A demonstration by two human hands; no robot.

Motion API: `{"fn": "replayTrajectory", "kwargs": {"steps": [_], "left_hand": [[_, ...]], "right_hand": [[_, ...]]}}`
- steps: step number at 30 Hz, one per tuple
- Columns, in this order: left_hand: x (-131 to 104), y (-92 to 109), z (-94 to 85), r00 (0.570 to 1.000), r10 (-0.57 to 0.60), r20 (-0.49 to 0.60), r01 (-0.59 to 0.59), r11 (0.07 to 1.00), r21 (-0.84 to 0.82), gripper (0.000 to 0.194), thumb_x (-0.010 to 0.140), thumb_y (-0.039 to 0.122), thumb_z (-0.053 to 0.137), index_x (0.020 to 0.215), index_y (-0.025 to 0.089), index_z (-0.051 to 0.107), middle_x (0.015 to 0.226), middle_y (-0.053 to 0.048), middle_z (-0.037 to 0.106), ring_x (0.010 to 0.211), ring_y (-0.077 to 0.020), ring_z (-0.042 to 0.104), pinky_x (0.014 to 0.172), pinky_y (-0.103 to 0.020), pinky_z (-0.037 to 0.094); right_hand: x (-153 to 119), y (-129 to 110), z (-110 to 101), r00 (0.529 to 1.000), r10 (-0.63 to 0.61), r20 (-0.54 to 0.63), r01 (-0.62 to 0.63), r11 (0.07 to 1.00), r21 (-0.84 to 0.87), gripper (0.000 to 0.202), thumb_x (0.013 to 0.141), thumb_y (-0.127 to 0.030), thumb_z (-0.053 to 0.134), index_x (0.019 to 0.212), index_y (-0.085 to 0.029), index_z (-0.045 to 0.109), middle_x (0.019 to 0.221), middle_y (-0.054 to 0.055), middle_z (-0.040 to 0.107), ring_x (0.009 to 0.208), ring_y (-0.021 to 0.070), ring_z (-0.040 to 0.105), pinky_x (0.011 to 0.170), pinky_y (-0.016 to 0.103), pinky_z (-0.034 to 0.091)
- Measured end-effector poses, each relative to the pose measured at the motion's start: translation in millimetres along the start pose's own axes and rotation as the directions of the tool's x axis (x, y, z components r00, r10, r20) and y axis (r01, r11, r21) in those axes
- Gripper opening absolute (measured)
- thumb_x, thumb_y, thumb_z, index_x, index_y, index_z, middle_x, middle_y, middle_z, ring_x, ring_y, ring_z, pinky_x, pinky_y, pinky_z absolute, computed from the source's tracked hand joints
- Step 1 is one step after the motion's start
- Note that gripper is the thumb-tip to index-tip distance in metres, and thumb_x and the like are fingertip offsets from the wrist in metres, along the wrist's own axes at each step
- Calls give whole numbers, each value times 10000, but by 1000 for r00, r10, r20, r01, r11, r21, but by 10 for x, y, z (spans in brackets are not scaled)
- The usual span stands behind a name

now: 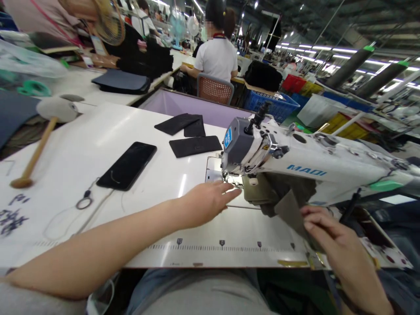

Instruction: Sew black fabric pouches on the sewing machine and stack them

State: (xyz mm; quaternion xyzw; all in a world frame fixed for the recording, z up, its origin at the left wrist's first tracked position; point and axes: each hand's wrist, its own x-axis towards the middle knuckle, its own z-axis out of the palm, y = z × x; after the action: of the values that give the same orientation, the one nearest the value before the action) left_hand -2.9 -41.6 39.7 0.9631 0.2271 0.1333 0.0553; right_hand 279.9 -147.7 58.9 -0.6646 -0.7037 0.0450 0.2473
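Fingers of my left hand [206, 203] lie open and outstretched beside the needle area of one sewing machine [288, 153]; I cannot tell whether they touch anything there. My right hand [334, 245] pinches one dark grey piece [290, 212] by its edge, in front of the machine arm. Several olive pieces [259, 189] lie under the arm, too overlapped to count. Beyond my left hand are three black pieces [196, 145], two of them overlapping. To the left I have one phone [127, 166], one ring [83, 202] on a cord and one mallet [57, 111]. Blue lettering on the machine reads MAQI, above one blue badge [227, 138]. The table-edge scale [222, 243] shows 10 and 0; the handwriting [13, 218] at far left is unreadable.
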Motion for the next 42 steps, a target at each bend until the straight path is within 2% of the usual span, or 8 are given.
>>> {"fn": "replayTrajectory", "kwargs": {"steps": [6, 11, 14, 17, 21, 28, 35, 42], "left_hand": [[-4, 430, 149, 961, 268, -67, -271, 962, -43, 406, 847, 156, 441, 1246, 146, 368, 1355, -161, 322, 1219, -271, 335, 978, -439, 316], [-158, 394, 295, 936, 353, 6, -348, 925, -156, 217, 886, 131, 355, 936, 128, 566, 1092, -110, 578, 1013, -182, 530, 920, -329, 405], [-420, 287, 247, 973, 214, 91, -188, 954, -233, 202, 853, 87, 384, 914, 128, 572, 1020, -99, 611, 925, -168, 577, 827, -297, 471], [-736, 198, 189, 995, -60, 74, 82, 931, -356, 280, 795, 17, 372, 957, 149, 560, 1109, -77, 577, 988, -153, 561, 850, -297, 470], [-966, 203, 171, 926, -377, 12, 335, 807, -486, 235, 829, 100, 373, 915, 164, 582, 1070, -43, 600, 983, -139, 565, 872, -293, 464], [-986, 215, 225, 809, -577, -107, 494, 768, -407, 201, 830, 169, 397, 799, 159, 596, 1005, -55, 601, 874, -153, 594, 794, -282, 484], [-971, 48, 255, 674, -708, -212, 560, 677, -477, 109, 792, 176, 456, 734, 157, 545, 838, -39, 562, 749, -142, 553, 674, -264, 452], [-932, 13, 290, 585, -803, -110, 710, 573, -408, 174, 801, 188, 446, 631, 164, 473, 635, 0, 500, 619, -143, 507, 577, -263, 412]], "right_hand": [[-346, -718, 433, 913, -85, 400, -74, 928, 366, 128, 765, -186, 442, 658, -199, 511, 892, 41, 572, 862, 160, 553, 744, 271, 448], [-399, -759, 528, 846, -183, 500, -66, 896, 440, 113, 765, -150, 461, 685, -188, 531, 948, 34, 589, 881, 139, 559, 770, 246, 442], [-402, -645, 439, 814, -255, 521, -6, 895, 446, 129, 783, -302, 541, 850, -200, 586, 1106, 67, 567, 1017, 172, 530, 862, 285, 420], [-416, -463, 358, 787, -277, 552, 35, 913, 407, 521, 667, -485, 640, 1104, -220, 537, 1208, 96, 523, 1121, 224, 473, 925, 352, 392], [-446, -262, 351, 728, -354, 587, 131, 912, 388, 765, 601, -557, 651, 1262, -247, 420, 1268, 92, 480, 1162, 240, 437, 959, 376, 367], [-182, -401, 639, 943, -141, 301, 27, 935, 353, 218, 846, -343, 449, 909, -208, 608, 949, 46, 636, 885, 174, 595, 765, 262, 470], [70, -530, 962, 968, 39, 247, -121, 937, 326, 274, 819, -413, 451, 833, -178, 591, 698, 28, 632, 651, 178, 593, 566, 258, 453], [40, -618, 1044, 983, 60, 171, -130, 890, 437, 512, 809, -351, 490, 1276, -197, 346, 858, 39, 666, 749, 163, 628, 654, 258, 498]]}}
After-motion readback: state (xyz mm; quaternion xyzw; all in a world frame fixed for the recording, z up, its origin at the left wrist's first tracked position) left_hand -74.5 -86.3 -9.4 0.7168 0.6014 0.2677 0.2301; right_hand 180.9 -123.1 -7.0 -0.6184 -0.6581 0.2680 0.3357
